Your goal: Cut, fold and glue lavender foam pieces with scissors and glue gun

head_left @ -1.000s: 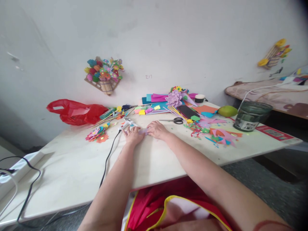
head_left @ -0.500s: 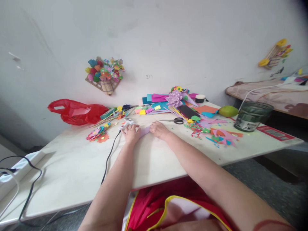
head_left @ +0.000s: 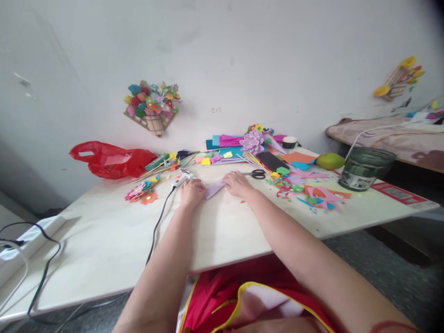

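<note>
A light purple strip [head_left: 215, 188] lies on the white table between my hands. My left hand [head_left: 192, 192] is closed at the strip's left end, beside the white glue gun [head_left: 183, 178] with its black cord. On the strip's right end, my right hand [head_left: 237, 184] has its fingers pressed together. Black-handled scissors [head_left: 257, 174] rest just beyond my right hand, their blades partly hidden behind it. A purple flower [head_left: 252, 141] stands farther back, near coloured sheets [head_left: 231, 140].
Coloured scraps [head_left: 324, 196], a green fruit [head_left: 330, 161] and a glass jar [head_left: 366, 169] are at the right. Flower pieces [head_left: 143, 192], a red bag [head_left: 111, 161] and a power strip [head_left: 31, 238] lie left. A dark phone [head_left: 272, 162] sits behind the scissors.
My right hand has moved a little to the right, and my left hand slightly right too. More of the purple strip shows between them. A small red scrap now shows beside my right wrist.
</note>
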Motion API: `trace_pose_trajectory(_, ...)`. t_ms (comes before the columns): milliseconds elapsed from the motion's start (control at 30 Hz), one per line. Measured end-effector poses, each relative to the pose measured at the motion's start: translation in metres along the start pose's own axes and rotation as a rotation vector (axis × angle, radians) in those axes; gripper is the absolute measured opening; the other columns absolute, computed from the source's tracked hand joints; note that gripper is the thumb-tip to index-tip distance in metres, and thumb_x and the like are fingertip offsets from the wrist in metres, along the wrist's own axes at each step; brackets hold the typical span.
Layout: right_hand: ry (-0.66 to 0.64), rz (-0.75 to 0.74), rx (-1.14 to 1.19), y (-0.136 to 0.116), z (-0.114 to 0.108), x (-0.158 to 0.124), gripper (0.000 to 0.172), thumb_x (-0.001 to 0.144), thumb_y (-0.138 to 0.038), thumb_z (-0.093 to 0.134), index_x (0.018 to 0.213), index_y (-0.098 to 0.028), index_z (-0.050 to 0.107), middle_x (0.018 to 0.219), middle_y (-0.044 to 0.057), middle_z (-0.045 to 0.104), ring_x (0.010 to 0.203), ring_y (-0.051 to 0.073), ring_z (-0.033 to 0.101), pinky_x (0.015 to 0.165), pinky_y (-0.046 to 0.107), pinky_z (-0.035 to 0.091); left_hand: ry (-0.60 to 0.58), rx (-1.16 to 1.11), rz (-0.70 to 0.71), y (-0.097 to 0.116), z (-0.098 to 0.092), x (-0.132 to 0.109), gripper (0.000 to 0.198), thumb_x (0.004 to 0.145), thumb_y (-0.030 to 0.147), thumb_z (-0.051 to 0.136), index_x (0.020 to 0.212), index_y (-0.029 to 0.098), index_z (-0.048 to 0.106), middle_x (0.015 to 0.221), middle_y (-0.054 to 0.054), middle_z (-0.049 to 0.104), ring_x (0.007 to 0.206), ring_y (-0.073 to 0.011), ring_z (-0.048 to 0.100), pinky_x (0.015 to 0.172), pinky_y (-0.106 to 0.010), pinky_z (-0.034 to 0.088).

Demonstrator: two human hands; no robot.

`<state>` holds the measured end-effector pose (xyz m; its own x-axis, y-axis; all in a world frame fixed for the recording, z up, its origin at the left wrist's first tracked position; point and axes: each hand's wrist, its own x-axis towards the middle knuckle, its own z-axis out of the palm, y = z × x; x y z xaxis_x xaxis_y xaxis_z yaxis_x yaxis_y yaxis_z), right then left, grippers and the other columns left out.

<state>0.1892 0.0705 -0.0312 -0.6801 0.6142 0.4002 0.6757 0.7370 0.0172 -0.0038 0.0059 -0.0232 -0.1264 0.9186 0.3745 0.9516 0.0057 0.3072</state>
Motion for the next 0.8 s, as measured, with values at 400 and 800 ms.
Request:
trace_pose_trajectory(400, -0.046, -0.055, 0.026, -0.013, 0.001, 0.01, 0.02, 0.083, -0.02, 0.05, 0.087, -0.019, 0.069, 0.091, 0.006, 0.065, 0.09, 0.018, 0.053, 0.077, 0.027, 0.036, 0.042, 0.005, 0.095, 0.014, -0.008, -0.005, 0.023, 0.074, 0.041, 0.052, 0.078, 0.023, 0.066, 0.083, -0.002, 0.064, 0.08, -0.016, 0.056, 0.072, -0.025, 0.04)
trace_pose_trajectory(800, -0.034, -0.023, 0.081, -0.016, 0.001, 0.008, 0.02, 0.082, -0.021, 0.052, 0.095, -0.02, 0.067, 0.096, 0.006, 0.063, 0.092, 0.016, 0.053, 0.081, 0.025, 0.038, -0.116, -0.046, 0.124, 0.006, -0.003, -0.005, 0.017, 0.068, 0.033, 0.057, 0.077, 0.023, 0.067, 0.083, -0.001, 0.067, 0.079, -0.0161, 0.058, 0.068, -0.023, 0.043)
